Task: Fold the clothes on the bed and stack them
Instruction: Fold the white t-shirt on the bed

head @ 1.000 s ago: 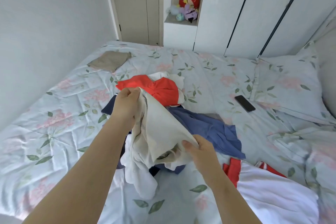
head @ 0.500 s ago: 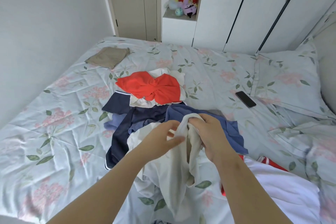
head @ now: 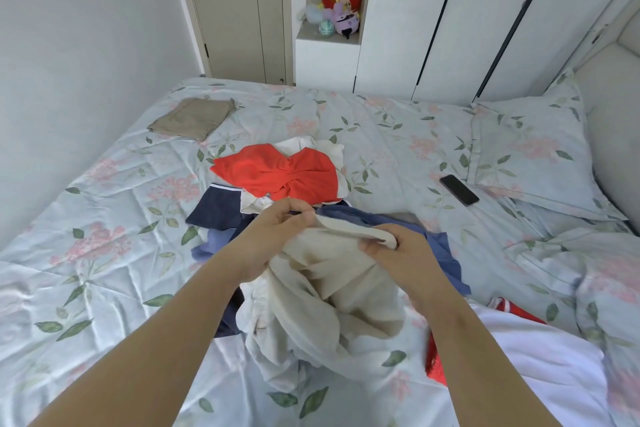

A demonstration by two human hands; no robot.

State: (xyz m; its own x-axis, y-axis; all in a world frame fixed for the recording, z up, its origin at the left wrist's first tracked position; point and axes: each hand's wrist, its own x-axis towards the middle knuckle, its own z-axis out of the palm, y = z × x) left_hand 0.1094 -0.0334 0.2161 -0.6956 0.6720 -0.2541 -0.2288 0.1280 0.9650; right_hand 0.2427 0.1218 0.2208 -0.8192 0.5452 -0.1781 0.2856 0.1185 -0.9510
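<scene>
A cream garment (head: 322, 302) hangs bunched above the bed (head: 104, 253). My left hand (head: 273, 239) pinches its upper edge at the left, and my right hand (head: 405, 253) grips the same edge further right, so the edge runs between them. Behind the hands lies a loose pile: a red garment (head: 280, 173) on top of a white one, a navy piece (head: 216, 208) and a blue garment (head: 446, 260). A folded beige garment (head: 192, 118) lies flat at the far left of the bed. A white garment with red trim (head: 533, 360) lies at the near right.
A black phone (head: 459, 190) lies on the sheet beside the floral pillow (head: 533, 152). A rumpled quilt (head: 588, 274) sits at the right. A wall runs along the left side; a door, a shelf with plush toys (head: 337, 14) and wardrobe doors stand behind the bed.
My hands came together on the cream garment, then spread apart along its upper edge. The garment now hangs lower between them than a second ago.
</scene>
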